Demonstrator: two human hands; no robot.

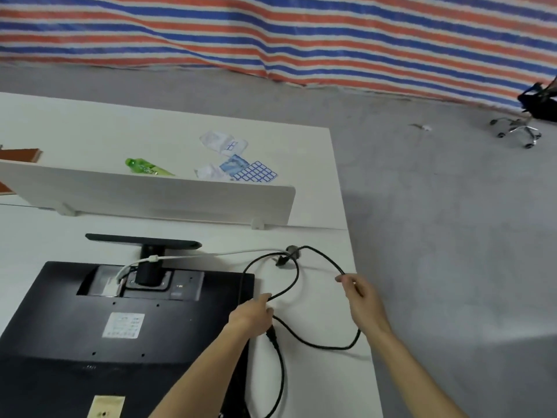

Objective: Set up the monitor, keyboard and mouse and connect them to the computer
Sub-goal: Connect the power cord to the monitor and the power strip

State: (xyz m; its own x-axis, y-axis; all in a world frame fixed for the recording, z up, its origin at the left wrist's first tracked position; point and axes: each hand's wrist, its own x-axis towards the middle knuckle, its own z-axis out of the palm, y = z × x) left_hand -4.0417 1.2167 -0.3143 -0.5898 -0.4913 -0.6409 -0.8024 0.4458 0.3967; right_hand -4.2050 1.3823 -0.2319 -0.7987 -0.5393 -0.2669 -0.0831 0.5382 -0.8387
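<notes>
Left hand (251, 316), right hand (363, 303) holding black cable (298, 274); monitor (120, 327) lying face-down

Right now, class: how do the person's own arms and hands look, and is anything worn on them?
The left hand and right hand are bare: no gloves, rings, watch or bands visible. The left forearm and right forearm are bare too; no sleeve shows before the picture's lower edge.
</notes>
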